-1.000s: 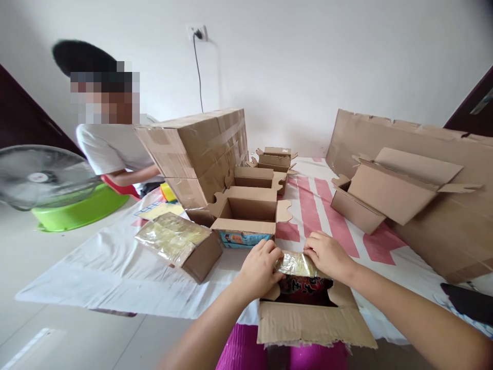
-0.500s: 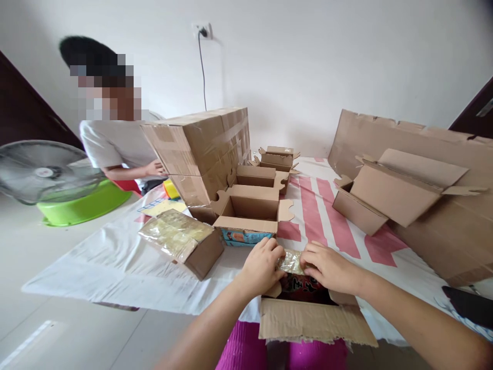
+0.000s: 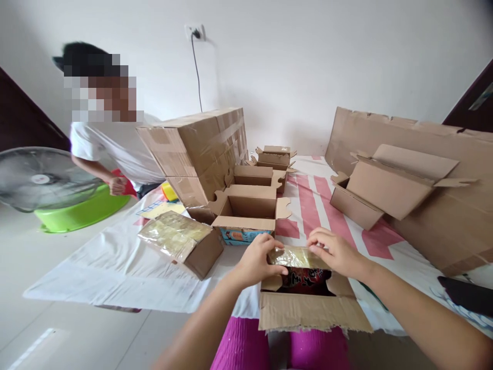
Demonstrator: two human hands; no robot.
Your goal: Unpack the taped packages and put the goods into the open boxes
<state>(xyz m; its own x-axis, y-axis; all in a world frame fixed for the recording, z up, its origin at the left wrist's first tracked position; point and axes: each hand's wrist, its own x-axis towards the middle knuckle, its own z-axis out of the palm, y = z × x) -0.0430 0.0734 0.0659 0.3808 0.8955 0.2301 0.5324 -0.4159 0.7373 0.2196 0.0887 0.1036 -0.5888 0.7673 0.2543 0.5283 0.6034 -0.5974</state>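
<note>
An open cardboard box (image 3: 311,311) sits at the table's near edge, its torn front flap hanging toward me. Inside it lies a dark package (image 3: 302,280) with white and red printed characters. Shiny tape covers the box's far flap (image 3: 295,258), which leans over the package. My left hand (image 3: 257,261) grips the left end of this flap, thumb over the opening. At its right end, my right hand (image 3: 334,251) holds the flap's edge between bent fingers and thumb. A taped carton (image 3: 181,239) lies to the left of my hands.
Open cartons (image 3: 246,226) stand in a row ahead, beside a tall stack of taped boxes (image 3: 196,149). On the right, an open carton (image 3: 393,180) leans near a large cardboard sheet (image 3: 442,221). A person (image 3: 115,149) sits at left near a fan (image 3: 38,177) and green tub (image 3: 84,208).
The taped flap has come up and shows wider between my hands, which are farther apart. The other person's hand has moved down and left, away from the stacked boxes.
</note>
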